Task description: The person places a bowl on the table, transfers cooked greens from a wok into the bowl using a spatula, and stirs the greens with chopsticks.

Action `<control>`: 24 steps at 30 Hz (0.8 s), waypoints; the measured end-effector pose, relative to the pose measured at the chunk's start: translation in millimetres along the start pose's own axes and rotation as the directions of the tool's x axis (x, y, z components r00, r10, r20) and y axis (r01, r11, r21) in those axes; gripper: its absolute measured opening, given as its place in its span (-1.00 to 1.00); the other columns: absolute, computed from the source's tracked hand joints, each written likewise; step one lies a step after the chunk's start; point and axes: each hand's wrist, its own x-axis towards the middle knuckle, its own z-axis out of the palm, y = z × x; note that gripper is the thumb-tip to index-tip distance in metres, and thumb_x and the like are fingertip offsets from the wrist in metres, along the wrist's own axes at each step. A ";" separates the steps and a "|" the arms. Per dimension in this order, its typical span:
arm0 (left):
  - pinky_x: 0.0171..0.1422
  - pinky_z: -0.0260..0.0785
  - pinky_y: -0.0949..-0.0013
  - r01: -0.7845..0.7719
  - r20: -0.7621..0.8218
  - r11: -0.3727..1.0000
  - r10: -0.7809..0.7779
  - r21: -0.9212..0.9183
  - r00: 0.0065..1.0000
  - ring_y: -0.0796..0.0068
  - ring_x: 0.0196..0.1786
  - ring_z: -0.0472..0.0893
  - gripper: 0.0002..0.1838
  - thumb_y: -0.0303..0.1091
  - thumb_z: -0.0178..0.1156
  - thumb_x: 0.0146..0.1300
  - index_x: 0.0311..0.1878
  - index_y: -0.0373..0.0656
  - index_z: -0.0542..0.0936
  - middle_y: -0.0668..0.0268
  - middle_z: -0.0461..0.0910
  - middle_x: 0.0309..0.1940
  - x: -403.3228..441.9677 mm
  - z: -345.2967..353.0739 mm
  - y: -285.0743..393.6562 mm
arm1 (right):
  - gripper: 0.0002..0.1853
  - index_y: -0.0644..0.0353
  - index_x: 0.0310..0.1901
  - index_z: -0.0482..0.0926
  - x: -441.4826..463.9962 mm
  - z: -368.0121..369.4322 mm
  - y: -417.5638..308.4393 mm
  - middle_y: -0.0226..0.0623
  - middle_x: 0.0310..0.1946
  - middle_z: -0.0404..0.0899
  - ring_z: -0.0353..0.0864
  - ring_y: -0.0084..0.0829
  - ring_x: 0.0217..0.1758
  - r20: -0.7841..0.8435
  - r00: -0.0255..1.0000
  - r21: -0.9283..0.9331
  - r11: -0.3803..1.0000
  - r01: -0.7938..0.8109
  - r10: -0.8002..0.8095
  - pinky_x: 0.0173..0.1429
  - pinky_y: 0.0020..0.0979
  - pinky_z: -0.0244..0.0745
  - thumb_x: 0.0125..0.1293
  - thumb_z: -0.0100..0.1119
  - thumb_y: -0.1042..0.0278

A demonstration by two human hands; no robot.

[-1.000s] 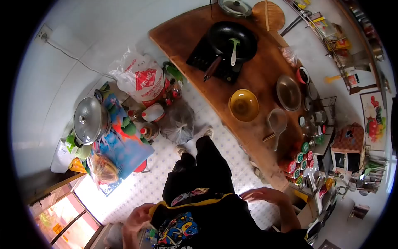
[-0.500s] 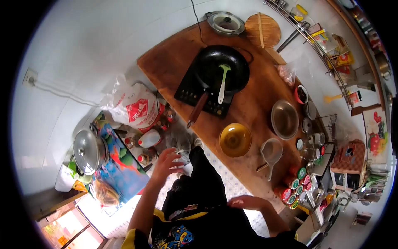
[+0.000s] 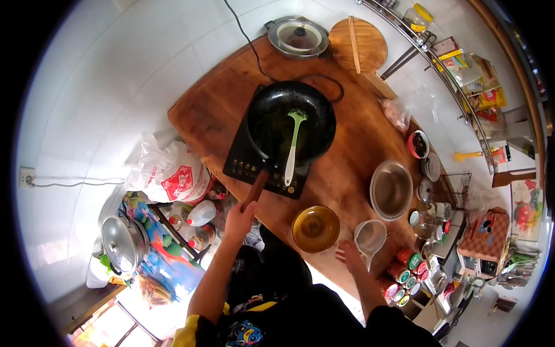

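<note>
Both hands shifted up since last frame: left hand now at the end of the wok handle, near edge of the table; can't tell if gripping. Right hand empty, fingers spread, between amber bowl and scoop. Net: handle's in reach. The wok sits on the cooktop, left end, spatula inside.

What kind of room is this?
Most likely a home kitchen: a black wok sits on a hot plate on the wooden counter, a lidded pot stands off to the left, and lidded jars are grouped toward the counter's right end.
</note>
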 end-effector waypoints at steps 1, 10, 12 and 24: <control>-0.64 0.08 0.56 0.006 -0.045 0.999 -0.008 -0.039 0.999 0.72 -0.69 0.27 -0.73 -0.15 0.18 0.27 -0.37 -0.18 0.50 0.50 0.33 -0.66 -0.7 -1.7 2.8 | -0.56 0.09 0.16 0.29 10.5 12.8 1.2 -0.13 -0.02 0.46 0.57 -0.25 -0.08 0.004 0.999 -0.013 0.999 -0.041 0.041 -0.08 -0.27 0.53 0.32 0.15 0.22; -0.62 0.12 0.56 0.012 -0.018 1.000 -0.011 0.017 1.000 0.73 -0.68 0.30 -0.70 -0.14 0.19 0.28 -0.32 -0.23 0.51 0.49 0.36 -0.67 9.3 -47.1 13.5 | -0.46 0.08 0.29 0.15 58.8 35.4 35.0 -0.08 0.04 0.44 0.59 -0.12 -0.05 0.096 0.993 0.036 0.998 0.059 -0.062 -0.14 -0.14 0.64 0.34 0.10 0.26; -0.55 0.28 0.46 0.000 0.056 0.988 -0.009 0.154 0.998 0.58 -0.58 0.45 -0.72 -0.17 0.21 0.25 -0.20 -0.23 0.51 0.39 0.47 -0.56 6.2 -57.1 24.3 | -0.48 0.12 0.28 0.18 57.4 28.5 36.2 -0.08 0.00 0.47 0.62 -0.14 -0.09 0.138 0.988 0.016 0.997 0.070 -0.072 -0.18 -0.17 0.66 0.35 0.09 0.28; -0.04 0.52 0.38 0.081 0.470 0.977 0.020 -0.195 0.883 0.37 0.01 0.56 -0.43 -0.27 0.12 0.33 0.34 -0.17 0.19 0.20 0.48 0.05 -79.1 -11.6 -31.3 | -0.58 0.34 0.18 0.32 -111.8 109.0 -36.5 -0.20 -0.10 0.53 0.62 -0.43 -0.23 0.283 0.901 -0.057 0.932 0.357 -0.328 -0.22 -0.43 0.63 0.37 0.07 0.32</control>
